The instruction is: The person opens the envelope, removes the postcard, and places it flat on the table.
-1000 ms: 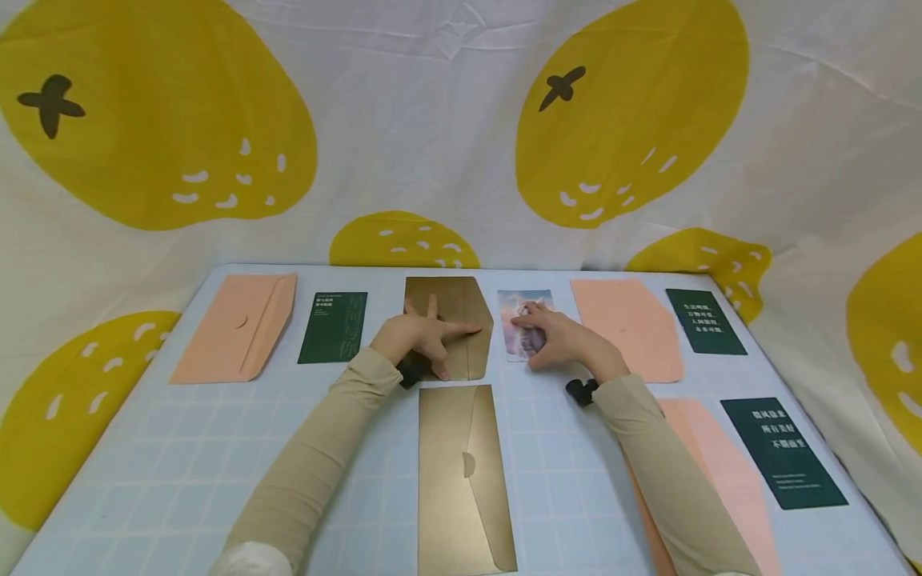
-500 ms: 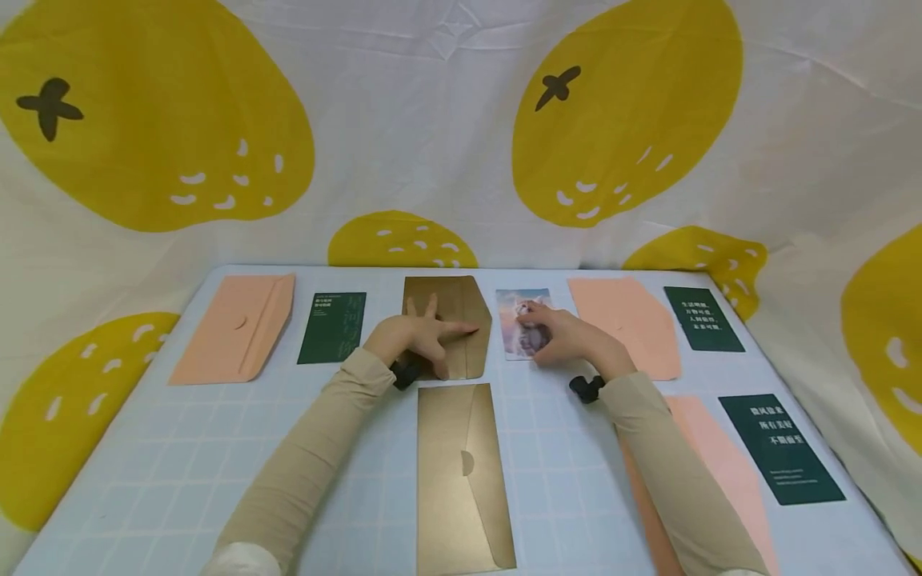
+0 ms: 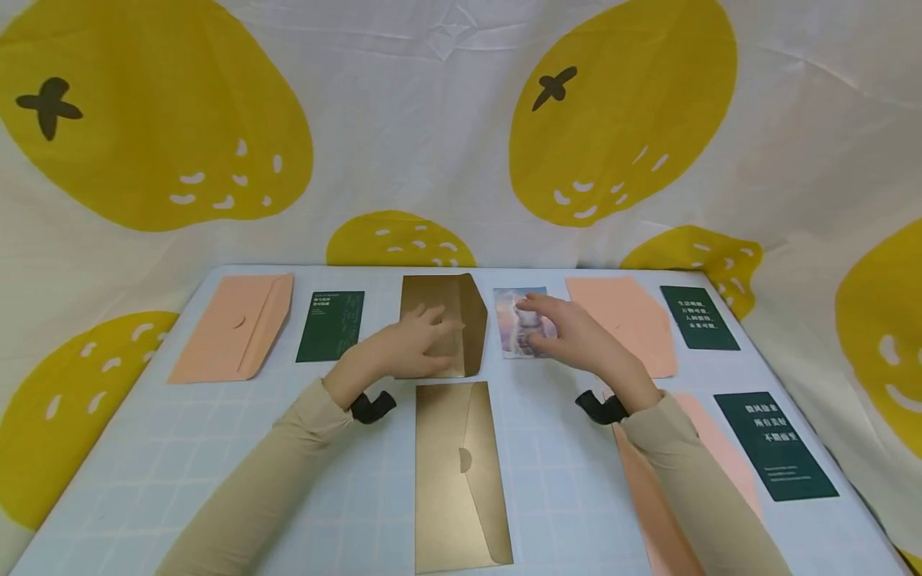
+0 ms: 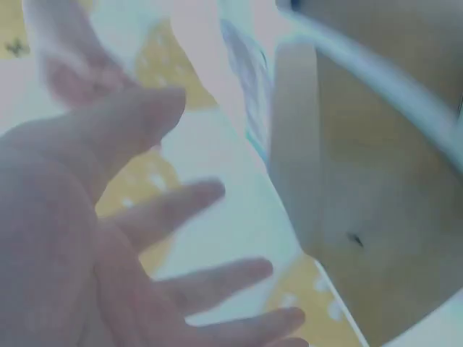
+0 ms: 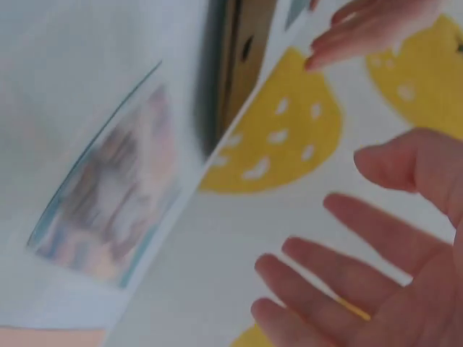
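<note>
My left hand (image 3: 406, 342) hovers over the far gold-brown envelope (image 3: 432, 290), fingers spread and holding nothing. The envelope's flap (image 3: 474, 328), on its right side, stands slightly raised. In the left wrist view, the envelope (image 4: 391, 173) fills the right part, apart from the fingers. My right hand (image 3: 576, 332) is above a picture card with a kitten (image 3: 507, 324), partly covering it in the head view. Its fingers are relaxed with nothing between them, and the right wrist view shows the card (image 5: 119, 195) well away from the fingertips.
A second gold envelope (image 3: 454, 480) lies nearer, its flap closed. Pink envelopes lie at left (image 3: 234, 328) and right (image 3: 623, 320), with another under the right forearm (image 3: 691, 472). Dark green cards lie at left (image 3: 330, 326), back right (image 3: 699, 318) and front right (image 3: 776, 448).
My left hand has come off the envelope and back towards the left, and the envelope's flap has risen. My right hand has drawn off the kitten card, slightly to the right.
</note>
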A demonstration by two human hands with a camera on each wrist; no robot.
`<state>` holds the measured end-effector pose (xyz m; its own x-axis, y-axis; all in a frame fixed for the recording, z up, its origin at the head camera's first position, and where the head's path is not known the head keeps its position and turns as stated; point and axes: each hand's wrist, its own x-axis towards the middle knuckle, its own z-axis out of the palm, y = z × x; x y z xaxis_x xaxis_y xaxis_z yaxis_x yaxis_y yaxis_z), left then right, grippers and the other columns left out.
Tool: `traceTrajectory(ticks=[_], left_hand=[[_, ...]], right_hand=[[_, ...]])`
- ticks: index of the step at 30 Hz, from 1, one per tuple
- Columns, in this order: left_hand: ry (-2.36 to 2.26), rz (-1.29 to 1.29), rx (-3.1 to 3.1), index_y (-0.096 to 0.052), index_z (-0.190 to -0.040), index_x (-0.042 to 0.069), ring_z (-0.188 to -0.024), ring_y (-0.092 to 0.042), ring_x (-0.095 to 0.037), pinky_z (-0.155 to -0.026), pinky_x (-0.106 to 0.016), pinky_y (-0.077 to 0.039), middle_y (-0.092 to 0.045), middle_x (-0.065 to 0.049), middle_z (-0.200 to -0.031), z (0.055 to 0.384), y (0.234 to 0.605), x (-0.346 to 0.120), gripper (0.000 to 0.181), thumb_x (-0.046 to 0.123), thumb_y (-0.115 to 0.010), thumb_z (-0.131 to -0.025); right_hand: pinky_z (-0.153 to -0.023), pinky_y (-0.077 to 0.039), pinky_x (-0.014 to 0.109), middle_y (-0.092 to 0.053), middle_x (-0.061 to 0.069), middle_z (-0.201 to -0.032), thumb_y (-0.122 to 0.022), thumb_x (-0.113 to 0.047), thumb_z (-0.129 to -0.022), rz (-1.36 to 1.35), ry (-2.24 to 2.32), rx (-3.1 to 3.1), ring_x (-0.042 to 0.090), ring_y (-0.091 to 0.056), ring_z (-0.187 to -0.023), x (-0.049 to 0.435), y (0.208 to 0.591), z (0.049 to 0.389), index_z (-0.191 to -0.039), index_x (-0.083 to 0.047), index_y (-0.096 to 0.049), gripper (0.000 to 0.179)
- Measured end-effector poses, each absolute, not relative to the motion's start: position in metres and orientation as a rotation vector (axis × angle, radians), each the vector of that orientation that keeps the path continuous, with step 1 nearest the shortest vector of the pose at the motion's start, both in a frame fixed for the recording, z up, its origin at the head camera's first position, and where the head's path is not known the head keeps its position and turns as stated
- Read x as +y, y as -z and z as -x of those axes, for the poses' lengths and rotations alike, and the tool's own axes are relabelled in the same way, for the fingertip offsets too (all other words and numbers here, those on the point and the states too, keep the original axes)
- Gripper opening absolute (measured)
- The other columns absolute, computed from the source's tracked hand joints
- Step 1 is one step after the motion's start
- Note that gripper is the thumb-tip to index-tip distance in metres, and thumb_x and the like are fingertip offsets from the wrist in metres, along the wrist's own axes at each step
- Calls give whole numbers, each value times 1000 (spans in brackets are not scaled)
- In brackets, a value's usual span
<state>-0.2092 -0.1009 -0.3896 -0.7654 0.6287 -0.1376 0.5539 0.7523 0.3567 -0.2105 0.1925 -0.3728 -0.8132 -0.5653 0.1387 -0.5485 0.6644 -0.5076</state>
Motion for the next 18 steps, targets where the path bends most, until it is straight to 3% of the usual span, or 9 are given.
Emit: traceTrajectory(ticks=[3, 7, 9, 18], left_hand=[[-432, -990, 2742, -51, -143, 4, -140, -21, -57, -103, -63, -37, -29, -31, -154, 180, 388, -102, 59, 41, -61, -97], [-395, -1007, 2749, -47, -144, -2, -139, -22, -58, -106, -60, -35, -29, -34, -153, 139, 394, -98, 73, 50, -60, -96], [-370, -995, 2745, -38, -149, -3, -140, -18, -59, -109, -60, -30, -23, -36, -154, 119, 399, -96, 85, 57, -60, -93], [-270, -880, 2766, -23, -155, -4, -142, -4, -59, -111, -66, -17, -7, -40, -156, 67, 425, -85, 132, 84, -66, -65]], right_hand=[[-104, -39, 56, -44, 23, -149, -65, -12, -92, 971, 852, 2926, 41, -43, -135, 178, 365, 186, -140, 2, -53, 52], [-101, -42, 58, -43, 26, -149, -68, -19, -92, 938, 810, 3029, 42, -45, -134, 163, 363, 150, -142, -2, -52, 56], [-100, -42, 58, -40, 28, -150, -69, -22, -91, 916, 790, 3046, 43, -44, -134, 156, 366, 131, -144, -2, -49, 60], [-92, -48, 56, -18, 38, -154, -73, -28, -88, 920, 564, 2944, 52, -28, -140, 125, 400, 64, -152, 7, -29, 85]])
